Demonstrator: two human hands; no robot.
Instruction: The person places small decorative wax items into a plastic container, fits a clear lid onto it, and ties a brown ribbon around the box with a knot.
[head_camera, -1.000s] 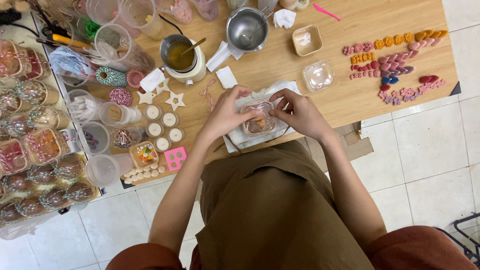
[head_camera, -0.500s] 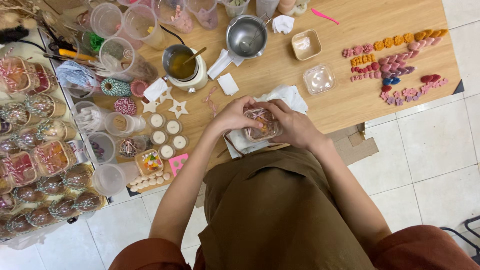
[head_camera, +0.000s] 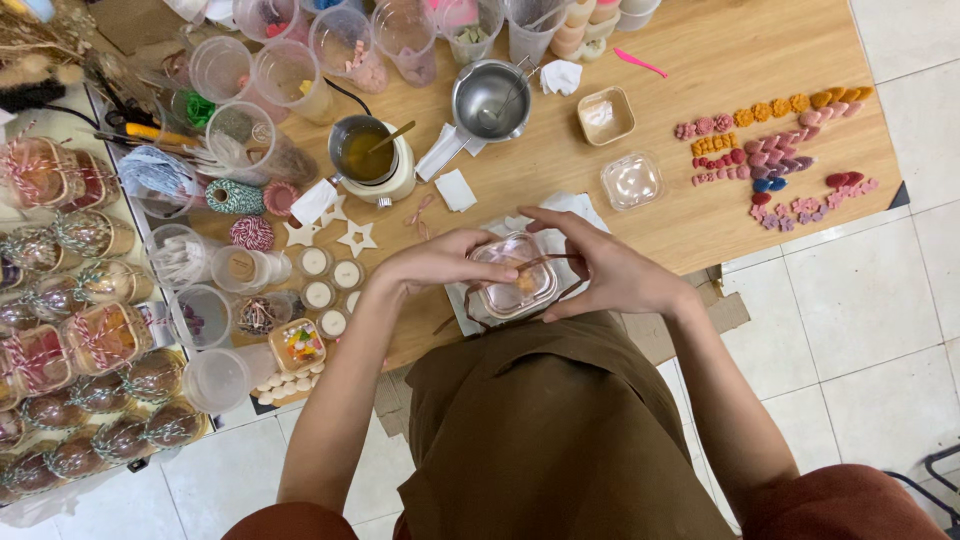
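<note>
Here the ribbon (head_camera: 548, 262) is being tied around a clear box (head_camera: 512, 275) resting on a white cloth on the tabletop (head_camera: 700, 215). The left hand (head_camera: 440, 265) pinches a ribbon end over the lid; the right hand (head_camera: 610, 270) grips the other. Pulling the knot snug seems next.

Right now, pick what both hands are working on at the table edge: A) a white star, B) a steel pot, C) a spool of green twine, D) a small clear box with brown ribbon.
D: the left hand and right hand meet over the clear box, with brown ribbon across it.
</note>
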